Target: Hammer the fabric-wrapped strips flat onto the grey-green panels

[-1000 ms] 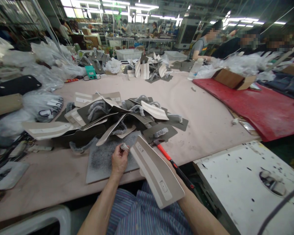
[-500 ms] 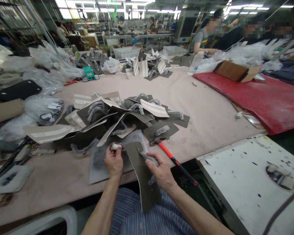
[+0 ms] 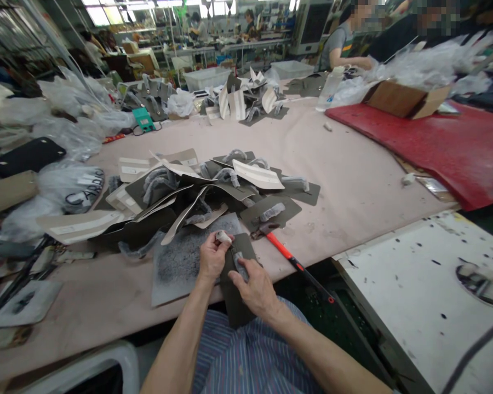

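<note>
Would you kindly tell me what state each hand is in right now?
Left hand: closed, pinching a small whitish piece.
Right hand: closed, holding the wrapped handle of a dark panel.

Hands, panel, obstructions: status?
Left hand pinching small white rounded piece. Right hand holding dark-olive flat panel by its plastic-wrapped grey handle. Red-and-black-handled hammer lying to the panel's right, not across it.
</note>
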### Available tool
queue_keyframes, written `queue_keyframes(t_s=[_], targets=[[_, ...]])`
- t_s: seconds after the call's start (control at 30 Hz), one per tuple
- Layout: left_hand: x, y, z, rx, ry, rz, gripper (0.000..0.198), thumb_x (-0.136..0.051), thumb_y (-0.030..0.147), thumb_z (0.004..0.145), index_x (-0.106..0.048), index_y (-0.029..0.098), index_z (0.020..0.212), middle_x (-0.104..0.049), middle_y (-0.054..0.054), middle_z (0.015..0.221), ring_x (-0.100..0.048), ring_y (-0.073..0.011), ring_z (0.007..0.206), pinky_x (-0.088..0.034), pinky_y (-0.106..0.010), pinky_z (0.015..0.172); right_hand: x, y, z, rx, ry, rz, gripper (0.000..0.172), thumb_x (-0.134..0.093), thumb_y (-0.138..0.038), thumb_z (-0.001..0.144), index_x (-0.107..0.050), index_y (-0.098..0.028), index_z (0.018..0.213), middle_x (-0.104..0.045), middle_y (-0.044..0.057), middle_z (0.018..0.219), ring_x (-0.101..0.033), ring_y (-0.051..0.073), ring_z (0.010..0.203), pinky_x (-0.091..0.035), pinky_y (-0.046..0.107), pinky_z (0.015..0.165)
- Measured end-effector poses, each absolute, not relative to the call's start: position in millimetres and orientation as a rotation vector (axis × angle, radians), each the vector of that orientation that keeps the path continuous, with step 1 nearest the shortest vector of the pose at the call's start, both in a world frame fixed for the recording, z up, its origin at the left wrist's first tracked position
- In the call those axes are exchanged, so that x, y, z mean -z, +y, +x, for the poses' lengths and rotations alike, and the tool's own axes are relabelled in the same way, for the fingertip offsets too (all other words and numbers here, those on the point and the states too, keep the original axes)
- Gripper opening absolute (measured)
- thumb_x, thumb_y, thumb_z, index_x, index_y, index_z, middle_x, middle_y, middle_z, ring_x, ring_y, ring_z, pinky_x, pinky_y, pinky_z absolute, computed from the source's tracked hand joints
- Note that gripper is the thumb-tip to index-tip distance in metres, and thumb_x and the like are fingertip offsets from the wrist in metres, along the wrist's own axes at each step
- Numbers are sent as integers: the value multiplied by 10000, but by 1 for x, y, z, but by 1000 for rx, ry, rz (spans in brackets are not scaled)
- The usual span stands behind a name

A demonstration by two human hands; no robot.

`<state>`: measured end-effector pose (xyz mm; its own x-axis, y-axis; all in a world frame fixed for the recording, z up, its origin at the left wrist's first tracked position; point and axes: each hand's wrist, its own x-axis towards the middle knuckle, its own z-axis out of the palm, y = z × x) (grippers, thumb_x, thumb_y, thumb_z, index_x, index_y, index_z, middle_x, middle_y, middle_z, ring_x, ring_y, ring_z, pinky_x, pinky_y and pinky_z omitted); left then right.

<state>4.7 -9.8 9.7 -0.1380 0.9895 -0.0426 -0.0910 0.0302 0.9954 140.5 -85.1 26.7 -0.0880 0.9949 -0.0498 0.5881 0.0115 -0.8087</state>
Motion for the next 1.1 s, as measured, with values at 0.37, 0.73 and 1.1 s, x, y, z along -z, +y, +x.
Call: queue_keyframes(t_s=[0.37, 0.73, 1.1], targets=[[2, -12, 2, -1309, 1244, 1033, 376, -730, 397, 790, -595, 154, 1043, -751, -90, 928, -720, -217, 894, -541, -371, 891, -26, -64, 228, -339, -1797, -1809, 313, -522, -348, 939, -594, -122, 1144, -575, 139, 1103, -541, 265, 1021, -432, 366, 913], [-3, -12, 8, -1327, 1297, 1084, 305, -738, 348, 761, -616, 154, 962, -743, -75, 909, -712, -202, 885, -548, -362, 896, -7, -54, 264, -183, -2087, -2161, 247, -612, -360, 917, -647, -159, 1056, -571, 99, 984, -526, 249, 913, -375, 322, 795], [0, -13, 20, -1364, 1394, 1091, 487, -795, 276, 658, -593, 173, 1088, -721, -47, 916, -700, -183, 829, -565, -310, 801, -3, -54, 270, -183, -2084, -2080, 243, -588, -338, 931, -641, -152, 1078, -565, 94, 985, -516, 236, 915, -365, 312, 833]])
